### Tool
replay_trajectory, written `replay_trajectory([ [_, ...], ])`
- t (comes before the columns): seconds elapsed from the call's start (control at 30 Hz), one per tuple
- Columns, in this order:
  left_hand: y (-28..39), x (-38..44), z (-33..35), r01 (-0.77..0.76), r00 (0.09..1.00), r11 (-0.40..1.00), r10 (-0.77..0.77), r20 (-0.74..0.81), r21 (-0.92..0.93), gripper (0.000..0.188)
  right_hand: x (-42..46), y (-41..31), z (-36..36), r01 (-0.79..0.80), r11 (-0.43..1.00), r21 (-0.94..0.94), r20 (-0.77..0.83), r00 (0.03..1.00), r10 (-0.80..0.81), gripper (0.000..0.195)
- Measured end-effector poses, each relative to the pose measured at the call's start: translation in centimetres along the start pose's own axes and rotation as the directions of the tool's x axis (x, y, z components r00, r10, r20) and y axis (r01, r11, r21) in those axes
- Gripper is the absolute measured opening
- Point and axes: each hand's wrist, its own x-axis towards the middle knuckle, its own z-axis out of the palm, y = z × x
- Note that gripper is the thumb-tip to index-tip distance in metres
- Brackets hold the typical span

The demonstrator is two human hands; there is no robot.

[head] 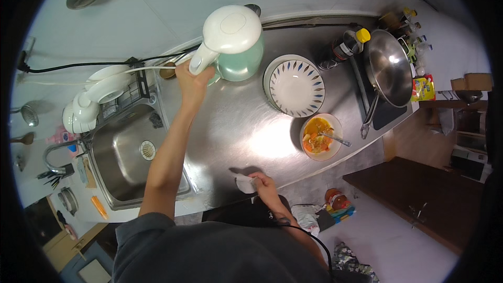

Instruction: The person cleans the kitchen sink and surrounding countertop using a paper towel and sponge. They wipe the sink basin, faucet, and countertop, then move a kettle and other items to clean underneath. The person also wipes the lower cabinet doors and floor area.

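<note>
My left hand (pixel 193 83) grips the handle of a white and pale green electric kettle (pixel 240 61) at the back of the steel counter. Near the front edge, my right hand (pixel 266 188) pinches a crumpled white paper tissue (pixel 245 184). To the right of the kettle, a white bowl with a leaf-pattern rim (pixel 297 88) rests on another pale dish. In front of it stands a bowl of orange soup with vegetable pieces (pixel 317 136), a metal spoon (pixel 337 139) leaning in it.
On the left lies a steel sink (pixel 122 153) with a faucet (pixel 55 161); white dishes (pixel 106 86) fill a rack behind it. A dark bottle with a yellow cap (pixel 342 49) stands beside a steel frying pan (pixel 390 67) on the cooktop. Black cables run along the wall.
</note>
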Motion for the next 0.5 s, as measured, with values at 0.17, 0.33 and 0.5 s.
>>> replay_trajectory([
  [0.17,-2.1,3.5,1.0,0.042,0.998,0.997,-0.039,0.056,-0.058,0.008,0.8,-0.7,0.6,0.036,0.997,0.061,-0.052,0.998,-0.033,0.021],
  [0.33,-1.0,4.2,0.8,0.023,0.990,0.999,-0.016,0.137,-0.043,0.009,1.3,-1.4,0.4,-0.016,0.996,0.085,-0.067,0.998,0.022,0.023],
  [0.5,-1.3,4.6,0.5,0.037,0.998,0.998,-0.034,0.058,-0.051,0.006,1.9,-1.6,1.1,0.069,0.997,0.032,-0.071,0.995,-0.067,0.025],
])
